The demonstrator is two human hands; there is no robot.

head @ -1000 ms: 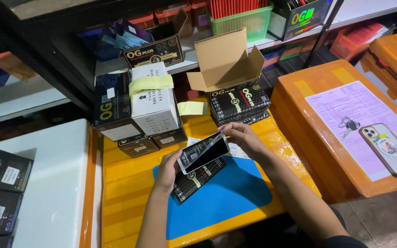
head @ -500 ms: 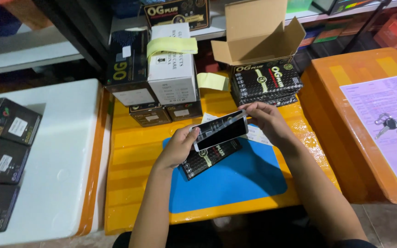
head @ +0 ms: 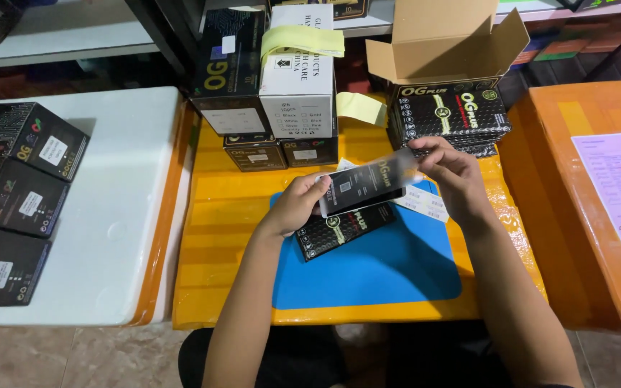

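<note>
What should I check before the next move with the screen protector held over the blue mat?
1. Both hands on the screen protector: left hand and right hand at opposite ends, ok.
2. Protector clear of the black packet: cannot tell.
3. Bare space on the blue mat: ok.
4. Open cardboard box upright on the black stack: ok.
5. Protector free of cracks: cannot tell.

Both hands hold a dark glass screen sheet (head: 365, 188) above a blue mat (head: 382, 266) on a yellow table (head: 228, 244). The left hand (head: 297, 205) grips its near end, the right hand (head: 448, 169) its far end. A black packet (head: 343, 230) lies underneath, beside white labels (head: 425, 201).
</note>
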